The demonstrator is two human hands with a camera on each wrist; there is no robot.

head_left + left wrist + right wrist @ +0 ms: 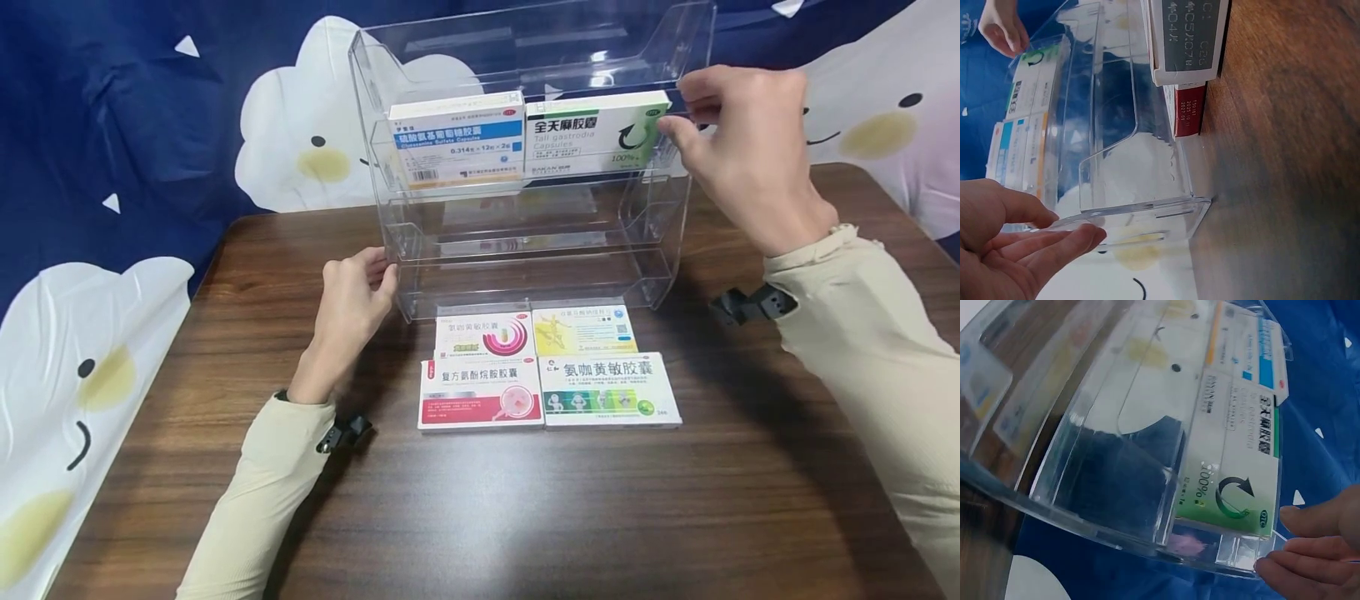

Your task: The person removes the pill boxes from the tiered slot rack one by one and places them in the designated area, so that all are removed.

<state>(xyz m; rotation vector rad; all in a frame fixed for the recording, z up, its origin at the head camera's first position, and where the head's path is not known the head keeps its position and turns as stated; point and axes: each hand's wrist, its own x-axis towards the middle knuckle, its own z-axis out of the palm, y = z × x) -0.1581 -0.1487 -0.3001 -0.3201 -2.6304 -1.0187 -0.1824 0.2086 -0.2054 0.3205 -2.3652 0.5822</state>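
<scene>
A clear plastic tiered rack (536, 273) stands on the table, with two medicine boxes side by side in its upper tier. One is a blue and white glucosamine capsule box (459, 148), the other a green and white gastrodia capsule box (592, 137). My left hand (354, 302) pinches the rack's left side panel low down, thumb and fingers on either side of it in the left wrist view. At the upper right, my right hand (753, 154) holds the right side panel's edge, the thumb close to the green box and the fingers outside.
Several medicine boxes lie flat before the rack: a white and pink one (468, 337), a yellow one (577, 331), a red and white one (468, 383), and a green and white one (600, 379). A dark blue curtain (187, 133) with clouds hangs behind the wooden table (480, 517).
</scene>
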